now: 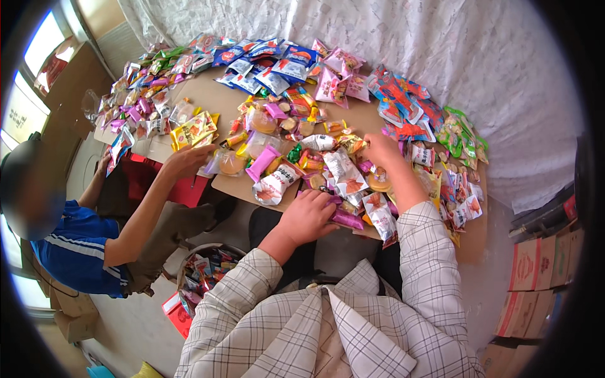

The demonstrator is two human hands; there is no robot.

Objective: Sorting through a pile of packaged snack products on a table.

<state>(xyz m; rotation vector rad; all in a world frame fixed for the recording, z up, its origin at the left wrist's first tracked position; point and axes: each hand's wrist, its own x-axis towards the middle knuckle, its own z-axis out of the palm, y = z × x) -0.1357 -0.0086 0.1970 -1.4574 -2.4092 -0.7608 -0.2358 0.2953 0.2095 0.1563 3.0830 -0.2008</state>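
Note:
My left hand (307, 217) lies at the table's near edge, its fingers loosely spread over purple-wrapped snacks (347, 219). Farther right, my right hand (382, 153) reaches into the pile with its fingertips pinched at a small gold-and-red snack packet (354, 144); the fingertips are partly hidden. Between the hands are a white-and-red snack packet (343, 171) and other small wrapped sweets. Left of my left hand lies another white-and-red packet (277, 183), beside a purple-wrapped bar (263, 162) and a round cake in clear wrap (232, 162).
Blue-and-white bags (291, 63), pink bags (332, 87), red-and-blue bags (403, 104) and green bags (462, 135) line the cardboard-covered table (230, 101). At left a co-worker in a blue shirt (82, 242) handles packets. Below stands a packet-filled basket (208, 268); boxes (532, 264) are stacked right.

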